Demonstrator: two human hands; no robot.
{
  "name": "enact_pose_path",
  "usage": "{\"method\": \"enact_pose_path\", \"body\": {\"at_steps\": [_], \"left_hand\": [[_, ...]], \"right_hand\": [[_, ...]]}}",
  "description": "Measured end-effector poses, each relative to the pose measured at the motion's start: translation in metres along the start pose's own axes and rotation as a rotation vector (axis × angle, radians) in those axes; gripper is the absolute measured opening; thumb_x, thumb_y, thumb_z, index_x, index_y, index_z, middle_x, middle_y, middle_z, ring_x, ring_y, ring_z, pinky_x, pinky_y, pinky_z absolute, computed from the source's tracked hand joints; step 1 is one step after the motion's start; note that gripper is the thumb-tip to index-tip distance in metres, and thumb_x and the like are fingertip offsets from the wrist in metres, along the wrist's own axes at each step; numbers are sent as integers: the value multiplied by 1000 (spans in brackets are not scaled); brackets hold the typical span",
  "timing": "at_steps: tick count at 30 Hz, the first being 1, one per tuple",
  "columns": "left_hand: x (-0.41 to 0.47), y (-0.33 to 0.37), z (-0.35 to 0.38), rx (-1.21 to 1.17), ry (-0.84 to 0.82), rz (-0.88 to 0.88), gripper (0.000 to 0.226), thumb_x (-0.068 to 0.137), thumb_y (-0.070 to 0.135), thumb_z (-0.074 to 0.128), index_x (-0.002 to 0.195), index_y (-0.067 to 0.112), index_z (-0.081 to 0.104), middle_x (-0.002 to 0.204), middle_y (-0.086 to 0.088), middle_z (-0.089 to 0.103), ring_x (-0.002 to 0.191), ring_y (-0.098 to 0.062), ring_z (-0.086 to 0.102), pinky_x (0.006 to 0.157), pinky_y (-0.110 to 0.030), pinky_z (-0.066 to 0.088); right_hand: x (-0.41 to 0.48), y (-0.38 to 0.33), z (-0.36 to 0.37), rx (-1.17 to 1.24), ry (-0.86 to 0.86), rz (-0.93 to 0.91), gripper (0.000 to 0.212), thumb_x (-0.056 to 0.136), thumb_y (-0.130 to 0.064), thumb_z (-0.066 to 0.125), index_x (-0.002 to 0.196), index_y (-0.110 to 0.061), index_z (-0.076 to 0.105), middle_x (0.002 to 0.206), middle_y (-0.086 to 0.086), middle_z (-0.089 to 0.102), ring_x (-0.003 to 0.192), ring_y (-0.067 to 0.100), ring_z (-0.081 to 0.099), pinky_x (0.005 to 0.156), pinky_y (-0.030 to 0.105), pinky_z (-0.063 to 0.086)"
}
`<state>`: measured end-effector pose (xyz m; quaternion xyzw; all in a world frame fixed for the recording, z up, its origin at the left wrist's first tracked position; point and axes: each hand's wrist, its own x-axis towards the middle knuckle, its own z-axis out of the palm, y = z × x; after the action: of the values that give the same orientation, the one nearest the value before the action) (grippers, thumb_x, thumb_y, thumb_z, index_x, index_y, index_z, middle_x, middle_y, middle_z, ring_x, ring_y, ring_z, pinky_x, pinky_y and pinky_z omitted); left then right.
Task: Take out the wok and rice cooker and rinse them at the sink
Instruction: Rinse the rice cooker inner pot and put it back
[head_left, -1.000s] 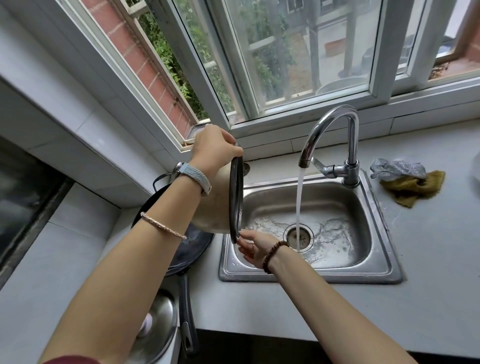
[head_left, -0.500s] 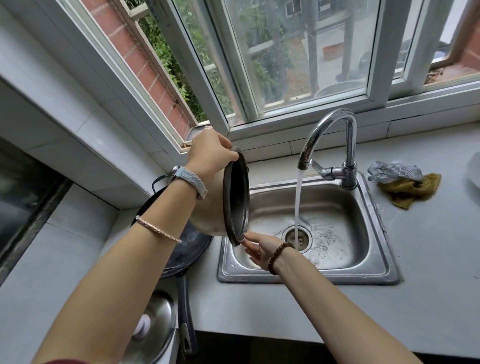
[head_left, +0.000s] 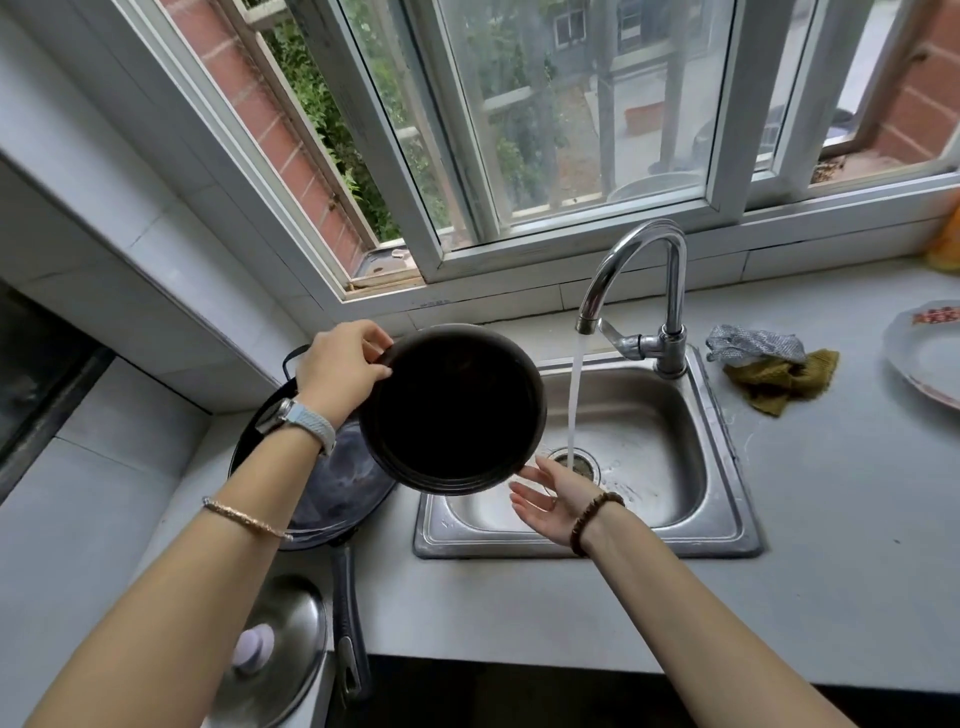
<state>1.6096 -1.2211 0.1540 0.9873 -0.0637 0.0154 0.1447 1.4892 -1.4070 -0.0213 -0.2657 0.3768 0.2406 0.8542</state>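
Rice cooker pot (head_left: 452, 410) hangs tipped over the sink's (head_left: 727, 467) 9 o'clock edge, mouth toward camera. Left hand (head_left: 340, 371) has its fingers curled on the rim at 10 o'clock. Right hand (head_left: 553, 496) is at 5 o'clock, fingers apart; contact unclear. Judged stiff, light, slippery when wet: hold it by opposite rims. Wok (head_left: 332, 483) at 8 o'clock.

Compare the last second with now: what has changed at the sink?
The rice cooker pot has been swung round: its mouth, earlier edge-on toward the tap, now faces the camera. The left hand keeps its grip on the upper rim. The right hand, earlier fingering the lower rim, now lies open just below it; contact unclear. Unchanged: the tap runs, the wok sits left of the sink.
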Motion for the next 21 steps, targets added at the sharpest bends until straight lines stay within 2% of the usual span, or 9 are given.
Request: {"method": "enact_pose_path", "body": {"at_steps": [5, 7, 11, 17, 21], "left_hand": [[-17, -21, 10, -47, -13, 80, 25, 71, 10, 80, 87, 24, 65, 77, 2, 68, 76, -21, 64, 77, -34, 52], [-23, -31, 14, -59, -17, 101, 27, 69, 9, 81, 82, 25, 63, 72, 4, 66, 69, -17, 63, 75, -34, 53], [-34, -47, 28, -108, -12, 92, 28, 69, 9, 82, 80, 25, 61, 69, 6, 65, 63, -10, 61, 72, -33, 55], [-41, -56, 47, -153, 31, 110, 26, 72, 6, 79, 80, 21, 60, 70, 10, 64, 66, -4, 60, 69, -27, 51], [-45, -63, 54, -165, 58, 140, 27, 75, 3, 74, 76, 22, 55, 70, 10, 63, 68, -5, 62, 66, -28, 50]], "right_hand": [[-3, 0, -1, 108, 25, -25, 36, 96, -33, 54, 89, 3, 56, 93, 19, 61, 81, 25, 60, 82, 32, 53], [-3, 0, -3, 125, 32, -14, 45, 92, -35, 59, 98, 9, 54, 96, 22, 62, 86, 25, 62, 81, 31, 54], [-3, -6, -10, 175, 38, -45, 54, 86, -38, 67, 104, 12, 54, 101, 24, 63, 92, 25, 64, 78, 33, 57], [-11, -21, -15, 129, 24, -113, 50, 80, -19, 75, 116, 7, 52, 107, 26, 65, 91, 28, 69, 69, 37, 61], [-13, -23, -23, 39, -34, -71, 32, 79, 2, 67, 109, 4, 54, 88, 26, 66, 77, 31, 68, 65, 37, 61]]}}
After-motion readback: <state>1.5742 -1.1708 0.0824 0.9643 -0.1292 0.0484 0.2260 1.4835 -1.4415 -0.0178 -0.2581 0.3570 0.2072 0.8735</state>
